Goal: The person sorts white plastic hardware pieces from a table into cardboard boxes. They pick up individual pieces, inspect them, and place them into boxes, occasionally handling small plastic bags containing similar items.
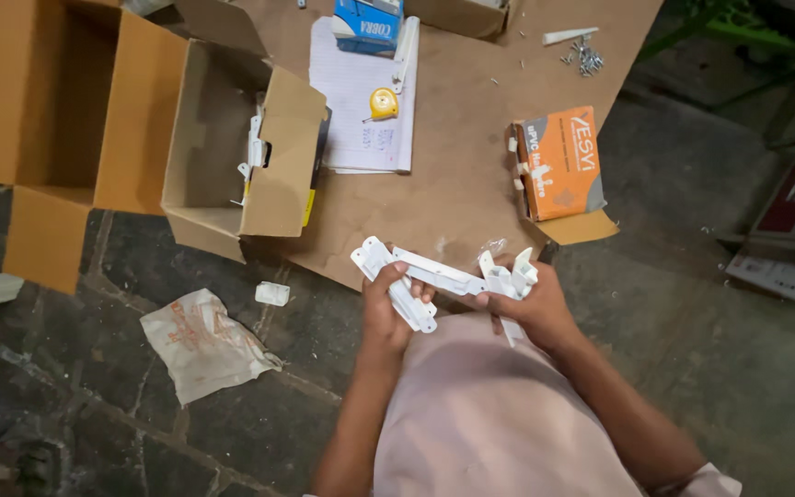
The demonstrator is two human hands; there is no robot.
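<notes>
Both hands are gripping white plastic brackets above the lap: the left hand [386, 308] is clenching one bracket [388, 276], the right hand [531, 308] is clutching several more [508, 274], and a long white strip [439, 273] is bridging them. An orange box [560, 164] is lying beyond on a cardboard sheet [453, 193].

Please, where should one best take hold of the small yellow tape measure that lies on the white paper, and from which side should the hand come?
The yellow tape measure lies flat on the lined paper, so I would probably come from above and pinch its rounded body across the two opposite edges. Its short, compact case offers no handle. The side nearest the person looks freest; a white strip lies close beyond it.
</notes>
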